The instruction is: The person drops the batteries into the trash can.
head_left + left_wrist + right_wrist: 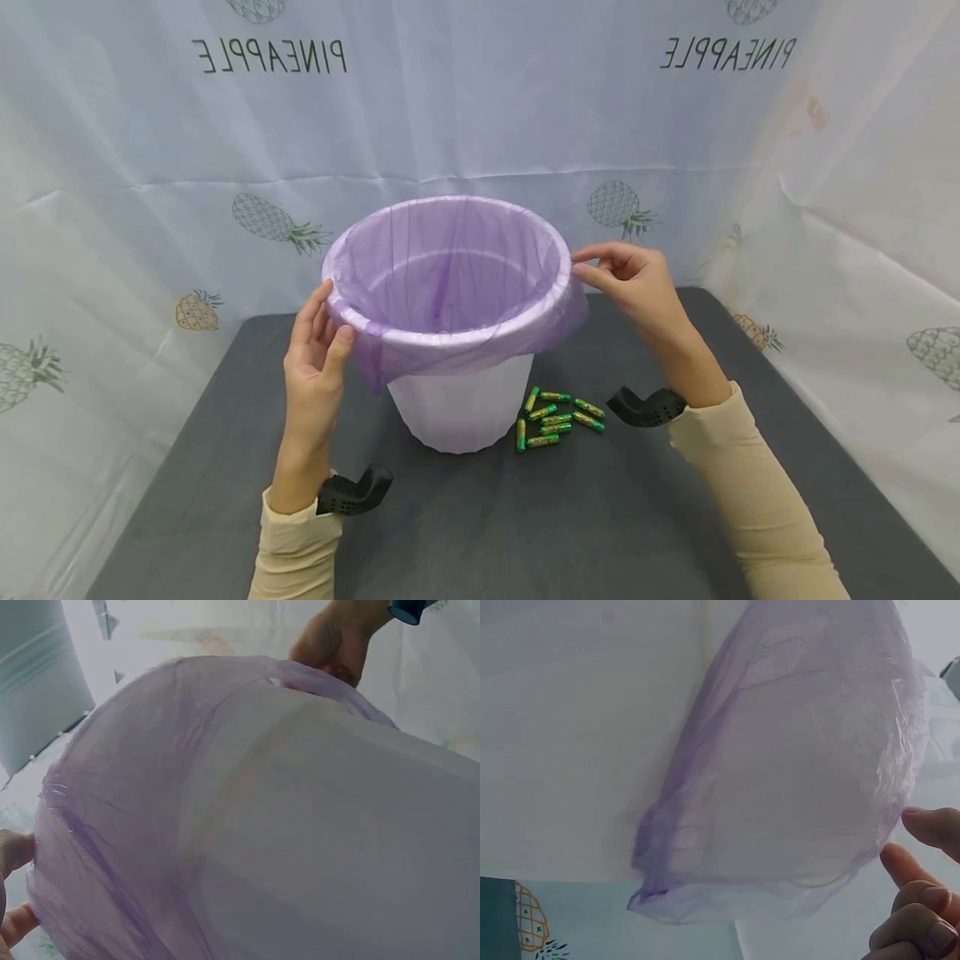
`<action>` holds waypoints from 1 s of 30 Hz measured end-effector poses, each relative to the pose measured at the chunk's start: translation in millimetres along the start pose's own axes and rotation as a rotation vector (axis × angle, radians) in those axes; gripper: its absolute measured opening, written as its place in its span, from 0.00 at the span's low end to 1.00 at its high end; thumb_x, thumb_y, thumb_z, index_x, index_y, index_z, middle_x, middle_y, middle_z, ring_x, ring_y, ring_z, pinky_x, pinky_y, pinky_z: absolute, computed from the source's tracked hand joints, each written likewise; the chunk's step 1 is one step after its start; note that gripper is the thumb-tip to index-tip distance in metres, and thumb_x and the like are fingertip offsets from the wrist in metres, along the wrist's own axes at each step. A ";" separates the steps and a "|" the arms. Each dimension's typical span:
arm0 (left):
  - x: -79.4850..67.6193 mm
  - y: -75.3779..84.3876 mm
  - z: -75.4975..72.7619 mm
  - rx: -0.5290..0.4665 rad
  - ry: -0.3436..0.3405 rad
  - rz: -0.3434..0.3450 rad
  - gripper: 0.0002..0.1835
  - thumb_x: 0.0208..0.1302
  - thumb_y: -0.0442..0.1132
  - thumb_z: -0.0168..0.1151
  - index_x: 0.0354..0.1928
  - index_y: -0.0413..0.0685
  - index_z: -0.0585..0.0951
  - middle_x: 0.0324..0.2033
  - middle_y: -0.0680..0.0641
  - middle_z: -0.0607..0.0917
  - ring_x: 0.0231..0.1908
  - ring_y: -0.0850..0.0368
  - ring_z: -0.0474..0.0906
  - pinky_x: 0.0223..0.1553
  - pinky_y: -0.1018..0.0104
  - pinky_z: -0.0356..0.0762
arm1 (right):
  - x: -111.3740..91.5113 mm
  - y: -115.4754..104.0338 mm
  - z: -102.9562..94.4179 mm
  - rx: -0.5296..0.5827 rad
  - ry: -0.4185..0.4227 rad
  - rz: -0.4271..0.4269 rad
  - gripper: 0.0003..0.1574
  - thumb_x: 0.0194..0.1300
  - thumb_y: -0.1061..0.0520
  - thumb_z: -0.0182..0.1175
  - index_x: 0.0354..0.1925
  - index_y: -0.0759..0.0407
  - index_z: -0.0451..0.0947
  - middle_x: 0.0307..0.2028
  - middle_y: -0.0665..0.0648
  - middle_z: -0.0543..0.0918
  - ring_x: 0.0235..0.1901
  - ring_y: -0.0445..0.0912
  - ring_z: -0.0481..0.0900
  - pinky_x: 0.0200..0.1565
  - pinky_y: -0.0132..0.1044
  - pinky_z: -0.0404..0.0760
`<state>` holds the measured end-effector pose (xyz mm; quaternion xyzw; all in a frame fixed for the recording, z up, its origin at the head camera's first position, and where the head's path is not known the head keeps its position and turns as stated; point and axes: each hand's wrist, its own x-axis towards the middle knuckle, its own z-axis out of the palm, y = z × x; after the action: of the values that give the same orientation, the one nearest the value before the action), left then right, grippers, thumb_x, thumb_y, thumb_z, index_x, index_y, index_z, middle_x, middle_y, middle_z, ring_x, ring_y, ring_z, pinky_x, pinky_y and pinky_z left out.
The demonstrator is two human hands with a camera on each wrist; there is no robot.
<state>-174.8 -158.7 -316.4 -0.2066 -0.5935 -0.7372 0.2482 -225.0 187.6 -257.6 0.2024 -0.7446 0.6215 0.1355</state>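
Observation:
A white trash bin (457, 408) stands on the dark table, lined with a translucent purple trash bag (450, 283) that folds out over the rim and hangs down around the outside. My left hand (315, 367) is at the rim's left side, thumb and fingertips spread apart and touching the bag. On the opposite side, my right hand (626, 279) pinches at the bag's edge with thumb and index finger, the other fingers curled in. The right wrist view shows those two fingertips right at the folded bag (802, 750). Some left fingers are hidden behind the bag's edge.
Several small green and gold batteries (557, 419) lie on the table (465, 533) just right of the bin's base. A pale curtain (480, 108) with pineapple prints hangs behind and at both sides. Black wrist mounts (352, 490) stick out from both forearms.

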 end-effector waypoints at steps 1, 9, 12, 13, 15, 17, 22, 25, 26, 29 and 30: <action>0.4 -0.1 0.0 0.001 0.000 0.004 0.28 0.68 0.29 0.53 0.69 0.44 0.64 0.63 0.52 0.73 0.61 0.63 0.71 0.61 0.78 0.69 | -2.4 1.4 -1.4 0.000 0.005 0.004 0.10 0.61 0.63 0.63 0.35 0.48 0.86 0.15 0.43 0.68 0.16 0.41 0.51 0.24 0.35 0.55; 0.6 -0.9 -0.7 -0.004 -0.008 0.008 0.28 0.68 0.29 0.53 0.69 0.45 0.64 0.63 0.53 0.72 0.62 0.64 0.70 0.61 0.78 0.69 | -27.3 26.6 -11.9 -0.073 0.039 0.026 0.13 0.62 0.65 0.61 0.35 0.45 0.84 0.17 0.40 0.74 0.16 0.39 0.54 0.24 0.34 0.59; 0.2 -1.0 -0.6 0.000 -0.006 0.005 0.28 0.68 0.29 0.52 0.70 0.45 0.64 0.63 0.53 0.72 0.62 0.64 0.70 0.61 0.78 0.69 | -39.4 42.7 -13.4 -0.108 0.054 0.022 0.07 0.62 0.66 0.61 0.37 0.58 0.85 0.17 0.40 0.74 0.15 0.38 0.54 0.22 0.35 0.58; 0.2 -1.0 -0.6 0.002 -0.007 0.005 0.28 0.68 0.29 0.52 0.70 0.45 0.64 0.63 0.53 0.72 0.62 0.64 0.71 0.61 0.78 0.69 | -43.7 48.6 -13.5 -0.125 0.057 0.027 0.06 0.61 0.66 0.62 0.38 0.63 0.84 0.17 0.41 0.73 0.14 0.37 0.54 0.21 0.35 0.58; 0.5 -1.0 -0.5 0.001 -0.008 0.008 0.28 0.68 0.30 0.52 0.69 0.44 0.64 0.63 0.52 0.72 0.62 0.64 0.71 0.61 0.78 0.69 | -52.3 60.6 -13.6 -0.145 0.058 0.049 0.10 0.61 0.66 0.62 0.40 0.72 0.81 0.17 0.42 0.73 0.14 0.37 0.55 0.20 0.36 0.58; 1.4 -0.8 -0.3 0.001 -0.013 0.012 0.28 0.68 0.30 0.52 0.70 0.44 0.64 0.64 0.52 0.72 0.62 0.63 0.71 0.61 0.78 0.69 | -59.7 72.5 -13.7 -0.158 0.056 0.076 0.13 0.61 0.66 0.62 0.41 0.76 0.80 0.18 0.43 0.73 0.14 0.36 0.55 0.19 0.35 0.59; 2.4 -1.9 -0.4 -0.005 -0.019 0.022 0.28 0.68 0.30 0.52 0.70 0.44 0.63 0.64 0.52 0.72 0.63 0.63 0.70 0.61 0.78 0.68 | -72.2 93.0 -13.3 -0.143 0.060 0.124 0.07 0.62 0.65 0.62 0.39 0.64 0.83 0.19 0.42 0.74 0.15 0.36 0.56 0.19 0.36 0.59; 2.0 -2.3 -0.7 -0.003 -0.016 0.020 0.28 0.68 0.30 0.52 0.70 0.44 0.64 0.64 0.52 0.72 0.63 0.64 0.70 0.61 0.78 0.68 | -76.8 100.7 -13.0 -0.142 0.057 0.129 0.06 0.62 0.65 0.62 0.39 0.60 0.84 0.19 0.40 0.74 0.15 0.36 0.57 0.19 0.36 0.60; 1.9 -2.5 -0.7 -0.003 -0.016 0.020 0.28 0.68 0.30 0.52 0.70 0.44 0.64 0.64 0.52 0.72 0.63 0.63 0.70 0.61 0.78 0.68 | -77.9 103.7 -13.0 -0.146 0.051 0.127 0.07 0.62 0.65 0.62 0.39 0.62 0.83 0.19 0.39 0.74 0.15 0.36 0.57 0.19 0.36 0.60; 1.4 -2.6 -0.6 -0.003 -0.015 0.018 0.28 0.68 0.30 0.52 0.70 0.45 0.64 0.64 0.51 0.71 0.63 0.63 0.70 0.61 0.78 0.68 | -79.5 114.5 -14.1 -0.165 0.020 0.106 0.09 0.61 0.67 0.61 0.41 0.70 0.81 0.18 0.39 0.73 0.14 0.36 0.57 0.19 0.35 0.61; 1.2 -2.7 -0.6 -0.005 -0.016 0.018 0.28 0.68 0.30 0.52 0.70 0.44 0.64 0.64 0.51 0.71 0.63 0.63 0.70 0.61 0.78 0.68 | -79.8 118.9 -14.8 -0.169 0.007 0.098 0.10 0.61 0.68 0.61 0.41 0.73 0.81 0.18 0.39 0.73 0.13 0.36 0.57 0.19 0.35 0.61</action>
<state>-177.4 -158.9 -317.9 -0.2184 -0.5916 -0.7349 0.2496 -211.3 230.0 -394.4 0.1514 -0.8030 0.5630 0.1238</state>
